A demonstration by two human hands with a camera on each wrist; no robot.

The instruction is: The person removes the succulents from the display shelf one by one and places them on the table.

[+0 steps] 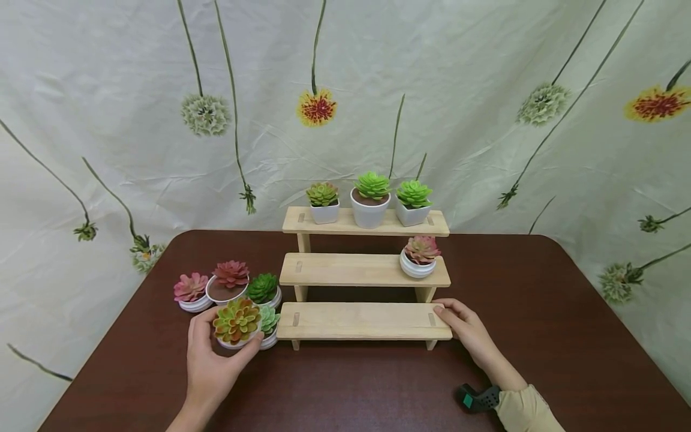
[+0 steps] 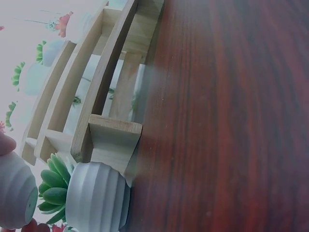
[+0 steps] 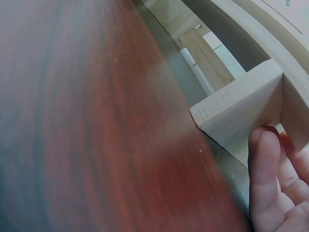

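My left hand [image 1: 213, 366] holds a white round pot with an orange-green succulent [image 1: 236, 322], thumb and fingers around its sides. In the left wrist view the raised pot [image 2: 17, 193] shows at the left edge. Close by stand a pale green succulent [image 1: 268, 319], a dark green one [image 1: 262, 288], a red one [image 1: 231, 273] and a pink one [image 1: 191, 287], all in white pots. At the right end of the three-tier wooden stand [image 1: 364, 321], my right hand [image 1: 469, 333] grips the lowest shelf, its fingers beside the leg [image 3: 241, 106].
Three green succulents, the middle one in a taller pot [image 1: 369, 213], stand on the top shelf. A pink succulent [image 1: 421, 251] sits at the right of the middle shelf. Under everything is a dark red-brown table [image 1: 351, 390], with a flowered cloth [image 1: 432, 72] hanging behind.
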